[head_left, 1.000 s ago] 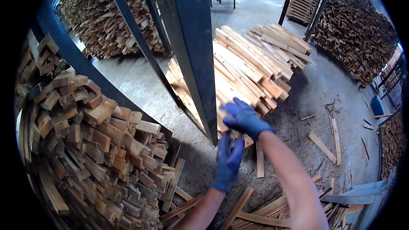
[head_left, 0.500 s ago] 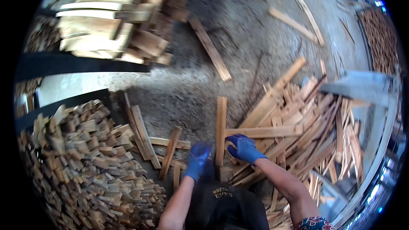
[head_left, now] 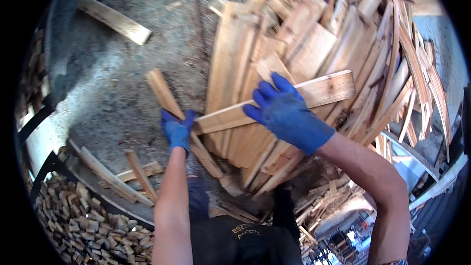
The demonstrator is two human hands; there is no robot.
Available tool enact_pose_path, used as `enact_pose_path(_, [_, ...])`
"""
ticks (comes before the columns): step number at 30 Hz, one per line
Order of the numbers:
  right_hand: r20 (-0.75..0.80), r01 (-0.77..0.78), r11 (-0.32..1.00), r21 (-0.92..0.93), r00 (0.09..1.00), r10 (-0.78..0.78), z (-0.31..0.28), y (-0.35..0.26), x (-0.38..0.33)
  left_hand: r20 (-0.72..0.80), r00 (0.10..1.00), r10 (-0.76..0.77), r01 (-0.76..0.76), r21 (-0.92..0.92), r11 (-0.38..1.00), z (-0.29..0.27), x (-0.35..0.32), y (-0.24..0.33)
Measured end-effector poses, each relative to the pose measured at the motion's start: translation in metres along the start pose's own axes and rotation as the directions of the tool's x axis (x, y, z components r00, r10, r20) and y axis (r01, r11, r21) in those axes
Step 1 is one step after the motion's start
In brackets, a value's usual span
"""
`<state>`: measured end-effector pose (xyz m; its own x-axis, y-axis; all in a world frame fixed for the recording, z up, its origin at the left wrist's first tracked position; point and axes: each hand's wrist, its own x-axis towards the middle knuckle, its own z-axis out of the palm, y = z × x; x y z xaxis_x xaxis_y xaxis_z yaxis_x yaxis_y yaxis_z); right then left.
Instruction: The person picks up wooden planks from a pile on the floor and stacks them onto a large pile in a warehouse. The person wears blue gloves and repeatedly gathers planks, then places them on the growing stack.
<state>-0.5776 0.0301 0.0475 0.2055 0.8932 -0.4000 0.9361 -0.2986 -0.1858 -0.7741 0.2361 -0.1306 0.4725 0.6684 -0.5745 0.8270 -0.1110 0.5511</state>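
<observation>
My left hand (head_left: 175, 131), in a blue glove, is at a narrow wooden board (head_left: 163, 92) that slants toward me. Its thumb and fingers are apart around the board, near the left end of a second plank. That plank (head_left: 326, 89) lies crosswise over a heap of loose boards (head_left: 235, 64). Over its middle is my right hand (head_left: 289, 113), also blue-gloved, fingers spread and reaching across the plank's upper edge. A short light piece of wood (head_left: 274, 66) lies just beyond those fingertips. Whatever contact the right palm makes with the plank is hidden.
Long thin strips (head_left: 417, 64) stick out at the right of the heap. A single board (head_left: 115, 19) lies on the concrete floor at the far left. Stacked cut wood (head_left: 93, 225) fills the lower left, beside a few leaning slats (head_left: 110, 172).
The view has turned right, toward the heap. My left hand has moved to the slanting board, and my right hand has shifted from the crosswise plank's left end to over its middle.
</observation>
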Motion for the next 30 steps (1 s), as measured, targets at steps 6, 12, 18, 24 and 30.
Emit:
enact_pose_path(6, [0.245,-0.154,0.980,0.129,0.962,0.119,-0.058,-0.015,-0.035,0.066,0.997,-0.032,0.044,-0.183,0.982,-0.026,0.007,-0.046])
enact_pose_path(12, [0.117,-0.472,0.481,0.739,0.792,0.599,-0.087,-0.047,-0.247,0.293,0.956,0.029,0.131,-0.511,0.849,-0.097,-0.052,0.082])
enact_pose_path(18, [0.260,-0.436,-0.127,0.891,0.260,0.930,-0.003,-0.171,-0.319,0.489,0.817,0.305,0.039,-0.574,0.818,-0.046,-0.159,0.201])
enact_pose_path(24, [0.220,-0.404,-0.079,0.912,0.317,0.923,0.070,-0.206,-0.295,0.635,0.772,0.033,0.242,-0.342,0.908,0.018,-0.281,0.158])
enact_pose_path(30, [0.182,-0.531,0.019,0.847,0.324,0.928,0.203,-0.187,-0.259,0.679,0.723,-0.125,0.454,-0.331,0.827,0.084,-0.308,0.078])
